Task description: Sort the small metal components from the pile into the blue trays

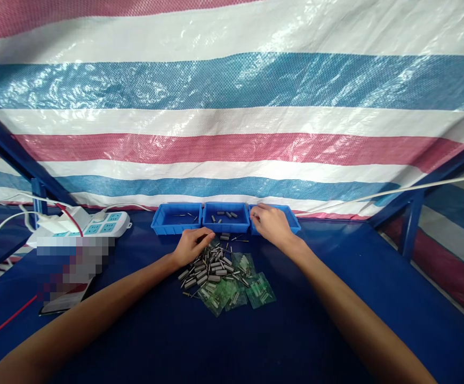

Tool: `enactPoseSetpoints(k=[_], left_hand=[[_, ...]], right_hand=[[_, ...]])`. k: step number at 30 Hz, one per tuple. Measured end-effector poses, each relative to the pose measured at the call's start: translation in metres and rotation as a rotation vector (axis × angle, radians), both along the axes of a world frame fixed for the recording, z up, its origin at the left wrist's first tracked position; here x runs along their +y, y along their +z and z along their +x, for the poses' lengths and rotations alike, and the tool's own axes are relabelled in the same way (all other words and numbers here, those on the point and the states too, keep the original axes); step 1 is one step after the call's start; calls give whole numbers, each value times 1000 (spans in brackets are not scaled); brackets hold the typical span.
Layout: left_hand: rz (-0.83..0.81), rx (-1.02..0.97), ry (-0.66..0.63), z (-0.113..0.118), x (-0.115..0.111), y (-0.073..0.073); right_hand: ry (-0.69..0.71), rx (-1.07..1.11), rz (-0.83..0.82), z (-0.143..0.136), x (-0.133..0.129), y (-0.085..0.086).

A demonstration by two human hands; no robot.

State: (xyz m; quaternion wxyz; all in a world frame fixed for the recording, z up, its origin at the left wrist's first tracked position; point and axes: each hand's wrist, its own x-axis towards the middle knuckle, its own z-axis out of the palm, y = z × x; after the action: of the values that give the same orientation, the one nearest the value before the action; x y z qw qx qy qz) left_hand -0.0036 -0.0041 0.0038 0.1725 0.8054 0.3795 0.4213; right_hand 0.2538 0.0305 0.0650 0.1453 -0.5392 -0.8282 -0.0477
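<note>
Both forearms reach forward over the dark blue table (pixel 376 277). Left hand (pixel 192 246) rests at the far edge of a pile of small grey metal cylinders and pins (pixel 210 269), fingers curled together on it; whether they pinch a piece cannot be told. Green clear bags (pixel 252 290) lie against the pile's near side. Right hand (pixel 270 224) hovers over the right blue tray (pixel 292 221), grip apparently pressed together. Middle tray (pixel 226 216) and left tray (pixel 176 217) line the table's far edge. Power strip (pixel 96 224) sits at the far left; near table lies open.
</note>
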Motion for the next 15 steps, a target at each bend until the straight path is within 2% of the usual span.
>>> enactPoseSetpoints(k=[3, 4, 6, 11, 15], left_hand=[[0, 10, 3, 0, 0, 1], [-2, 10, 5, 0, -1, 1], [-3, 6, 6, 0, -1, 1], [0, 2, -4, -1, 1, -1], [3, 15, -7, -1, 1, -3]], right_hand=[[226, 13, -151, -14, -12, 2], [261, -14, -211, -18, -15, 1], [265, -86, -280, -24, -19, -6], [146, -268, -316, -32, -21, -27], [136, -310, -319, -33, -21, -30]])
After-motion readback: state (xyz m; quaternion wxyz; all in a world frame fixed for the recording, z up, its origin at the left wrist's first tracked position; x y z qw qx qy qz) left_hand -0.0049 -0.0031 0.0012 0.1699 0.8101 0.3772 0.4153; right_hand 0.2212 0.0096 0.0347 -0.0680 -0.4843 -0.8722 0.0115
